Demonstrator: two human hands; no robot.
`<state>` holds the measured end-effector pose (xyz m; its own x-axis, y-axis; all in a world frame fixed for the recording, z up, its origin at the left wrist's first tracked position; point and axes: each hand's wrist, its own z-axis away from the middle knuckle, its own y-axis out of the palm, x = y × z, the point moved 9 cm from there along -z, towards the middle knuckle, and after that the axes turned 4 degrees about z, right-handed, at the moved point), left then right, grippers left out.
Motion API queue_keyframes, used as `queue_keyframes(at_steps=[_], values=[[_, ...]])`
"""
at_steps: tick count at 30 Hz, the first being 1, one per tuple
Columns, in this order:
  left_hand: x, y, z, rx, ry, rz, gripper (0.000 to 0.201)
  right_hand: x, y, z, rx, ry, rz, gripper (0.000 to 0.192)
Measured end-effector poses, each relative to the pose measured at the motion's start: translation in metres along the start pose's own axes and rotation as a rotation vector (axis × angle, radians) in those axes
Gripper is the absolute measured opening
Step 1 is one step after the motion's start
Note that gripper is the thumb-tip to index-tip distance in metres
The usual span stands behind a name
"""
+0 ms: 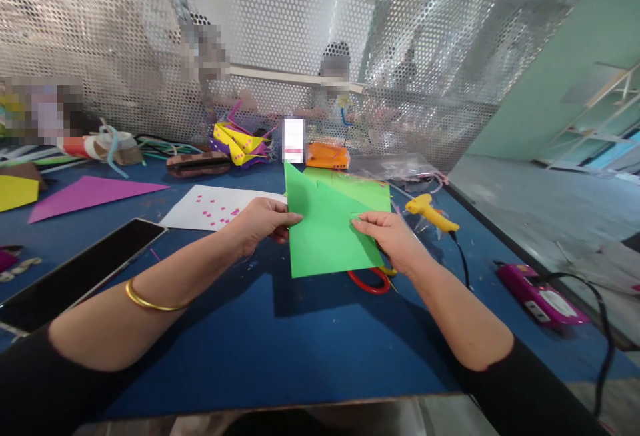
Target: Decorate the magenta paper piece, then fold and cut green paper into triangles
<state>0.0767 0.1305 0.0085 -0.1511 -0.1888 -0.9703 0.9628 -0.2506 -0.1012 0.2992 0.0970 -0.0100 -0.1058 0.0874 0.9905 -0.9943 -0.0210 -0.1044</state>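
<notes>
Looking left to right across the blue table (280,343), this is what lies before you.

Phone: a dark phone (80,273) lies flat at the left edge, just beyond your left forearm.

Bangle: a thin gold bangle (150,299) sits on your left wrist.

Purple paper: a purple triangle (90,195) lies flat, well apart from your hands; a yellow sheet (17,191) is just left of it.

White sheet: a white sheet (215,208) with small pink marks lies flat just behind your left hand.

Left hand: your left hand (260,221) pinches the left edge of the green paper (325,236), fingertips closed narrowly on it, thumb on the near face.

Green paper: you hold it up off the table between both hands, tilted toward you, its top rising to a point on the left. It casts a shadow on the table beneath.

Green sheet: a second green sheet (360,186) lies flat behind the held paper.

Right hand: your right hand (393,236) grips the paper's right edge, fingers curled close against it, thumb on the front.

Scissors: red-handled scissors (370,281) lie on the table under the paper's lower edge, just beside your right wrist; the blades are hidden.

Glue gun: a yellow glue gun (430,213) lies to the right of your right hand, near it but apart, its black cord trailing toward you.

Pink box: a pink box (543,296) with a cord rests near the right table edge, well apart.

Back: folded yellow-and-purple paper (240,143) and an orange pouch (327,155) sit by the mesh screen (125,36).
</notes>
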Motion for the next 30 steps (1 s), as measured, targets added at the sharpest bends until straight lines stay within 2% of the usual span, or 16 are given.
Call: queue_keyframes(at_steps=[13, 20, 30], values=[[0.001, -0.005, -0.001, -0.090, 0.009, 0.107, 0.023, 0.009, -0.007, 0.000, -0.093, -0.085, 0.049, 0.030], [0.000, -0.012, -0.004, -0.110, 0.009, 0.088, 0.027, 0.004, 0.001, 0.002, -0.001, -0.017, 0.013, 0.032], [0.003, -0.011, -0.004, -0.115, 0.001, 0.095, 0.019, 0.005, 0.003, 0.001, 0.007, -0.022, 0.035, 0.029]])
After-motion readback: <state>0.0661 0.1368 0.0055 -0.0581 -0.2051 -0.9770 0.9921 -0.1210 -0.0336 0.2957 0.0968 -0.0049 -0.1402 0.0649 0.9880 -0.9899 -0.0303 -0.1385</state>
